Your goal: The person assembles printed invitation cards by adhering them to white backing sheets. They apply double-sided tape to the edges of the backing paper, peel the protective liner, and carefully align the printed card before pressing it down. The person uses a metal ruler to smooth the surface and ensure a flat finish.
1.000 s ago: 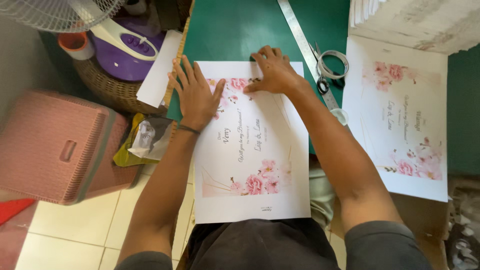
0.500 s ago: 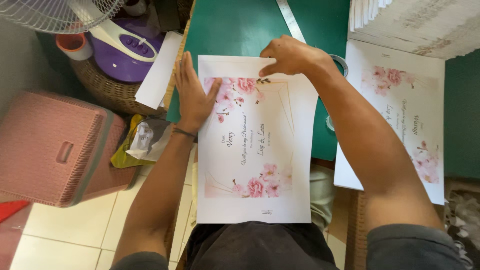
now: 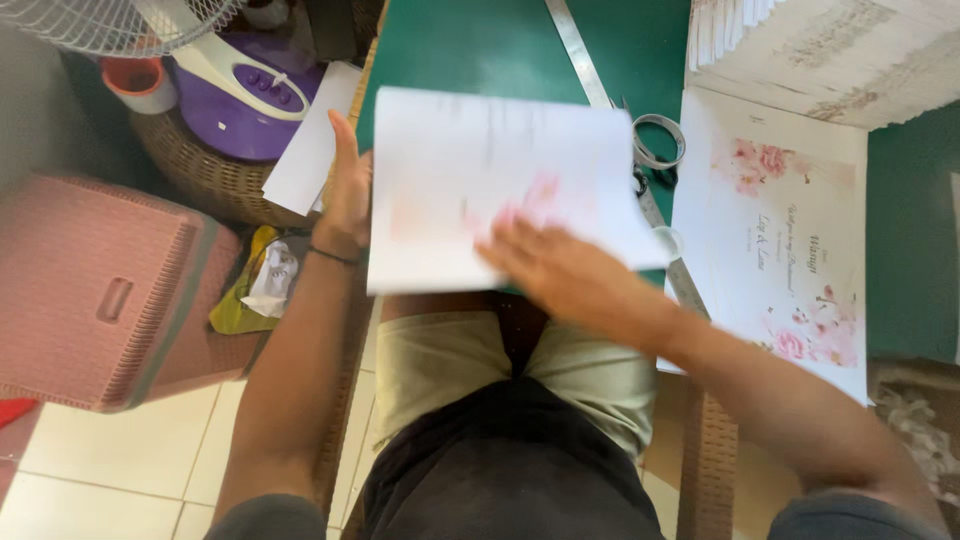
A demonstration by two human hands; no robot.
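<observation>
White folded card sheet with pink flowers (image 3: pixel 470 170) is lying doubled on the green table (image 3: pixel 450 45); your right hand (image 3: pixel 560 270) is pressing flat and open along it while your left hand (image 3: pixel 345 190) is bracing its edge. Next, you are needing firm, even creasing.

The green bench (image 3: pixel 470 45) fills the upper middle of the frame. On it lie a folded sheet (image 3: pixel 480 180), a steel ruler (image 3: pixel 585 55), scissors (image 3: pixel 655 145), a flowered card (image 3: pixel 790 230) and, upper right, a paper stack (image 3: pixel 830 50).
</observation>
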